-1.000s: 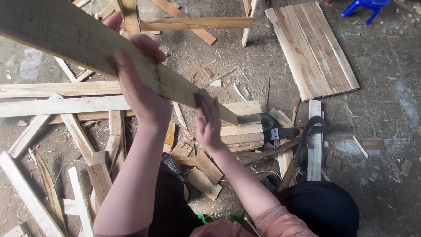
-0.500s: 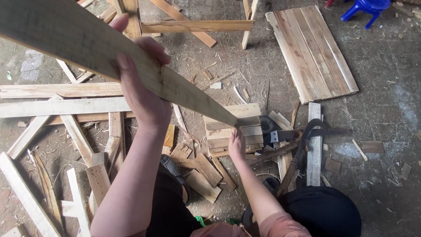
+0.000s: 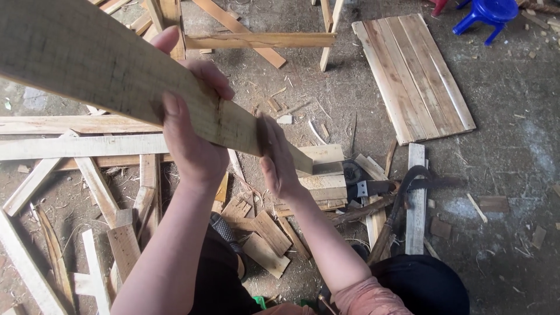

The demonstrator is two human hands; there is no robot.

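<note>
**Plank now braced by both of your hands**

Plank [image 3: 111, 70] sits raised in front of you, slanting from the upper left down to its cut end over the short stacked boards [image 3: 324, 178]. Your left hand [image 3: 192, 125] is clamped on it near the middle, thumb on the near face and fingers curled over the far edge. Your right hand [image 3: 277, 157] is flat and open against the underside close to the lower end, palm touching the wood, fingers not wrapped round it.

That right hand is what has changed. Half a second ago it was down low, at the stacked boards on the ground; a second ago it was up near the plank. So it has dipped down and come back up, and it looks empty, with nothing carried from the pile. The left hand has kept its grip throughout, and the plank has hardly shifted. I judge the plank is now steadied at two places, so you can turn or sight along it with more control.

On the ground, the hatchet [image 3: 373, 188] lies just right of the stacked boards, untouched, and the slatted panel [image 3: 417, 76] lies well apart at the upper right.
</note>
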